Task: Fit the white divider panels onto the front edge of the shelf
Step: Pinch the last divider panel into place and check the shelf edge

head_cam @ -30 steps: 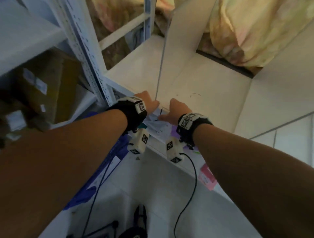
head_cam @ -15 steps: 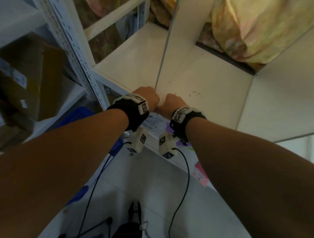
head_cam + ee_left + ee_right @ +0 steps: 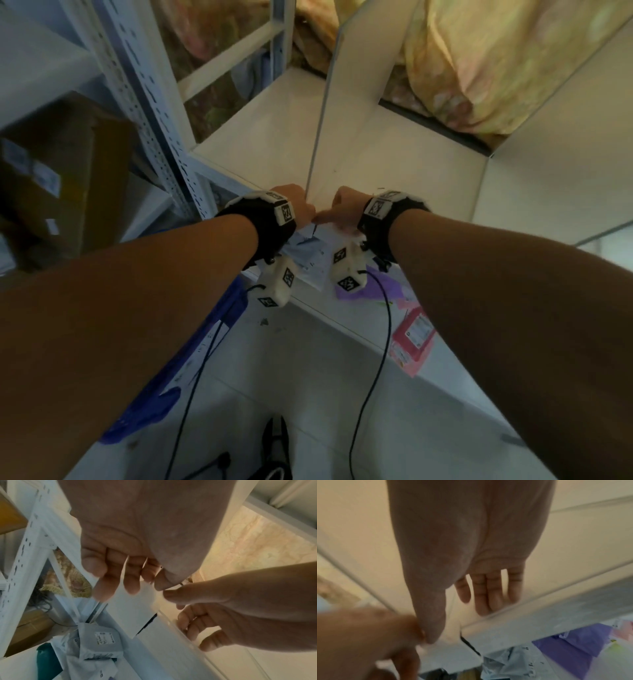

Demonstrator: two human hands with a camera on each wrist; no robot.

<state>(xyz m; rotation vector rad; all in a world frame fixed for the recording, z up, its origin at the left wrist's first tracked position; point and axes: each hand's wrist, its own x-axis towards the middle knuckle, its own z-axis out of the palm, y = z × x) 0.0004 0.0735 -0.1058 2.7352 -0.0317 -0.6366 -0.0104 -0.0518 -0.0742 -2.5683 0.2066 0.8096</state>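
Both hands at the foot of the upright divider panel (image 3: 346,113), where it meets the front edge of the shelf (image 3: 424,164).

Left hand (image 3: 297,205) and right hand (image 3: 346,205) flanking the panel's lower front corner, thumbs meeting, probably to steady and seat it. Left fingers (image 3: 109,582) loosely bent, gripping nothing visible; right fingers (image 3: 494,596) straight, flat on the shelf board. Perforated metal upright (image 3: 154,113) at left, cardboard box (image 3: 68,164) beyond, mailer bags (image 3: 310,260) on the lower shelf, tiled floor (image 3: 308,394) below.
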